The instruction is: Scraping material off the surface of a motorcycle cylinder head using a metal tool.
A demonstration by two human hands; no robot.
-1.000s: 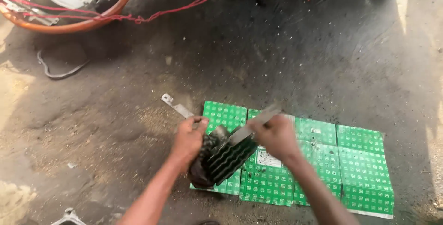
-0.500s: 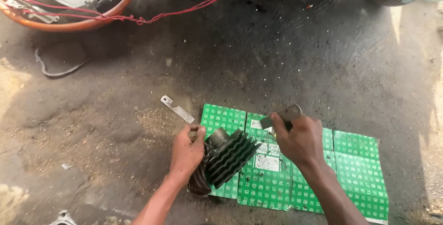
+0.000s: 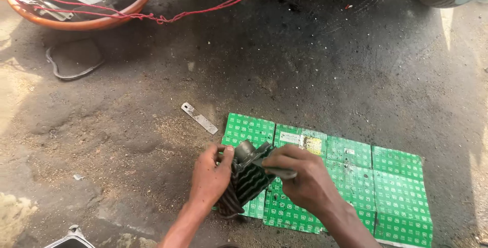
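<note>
A dark finned engine cylinder point(image 3: 248, 179) lies on a flattened green cardboard sheet point(image 3: 396, 177) on the ground. My left hand point(image 3: 211, 177) grips the cylinder's left side and holds it tilted. My right hand point(image 3: 300, 177) holds a flat grey metal blade point(image 3: 277, 169) and presses it against the cylinder's upper end. Most of the blade is hidden under my fingers.
A second flat metal strip point(image 3: 199, 118) lies on the dirt just beyond the cardboard. An orange basin point(image 3: 107, 22) with metal parts sits at the top left, a red wire point(image 3: 213, 8) trailing from it. A black rubber loop point(image 3: 66, 70) lies below the basin.
My right hand brought the blade down from above the cardboard onto the cylinder's upper end. My left hand kept its grip on the cylinder. The camera moved closer.
</note>
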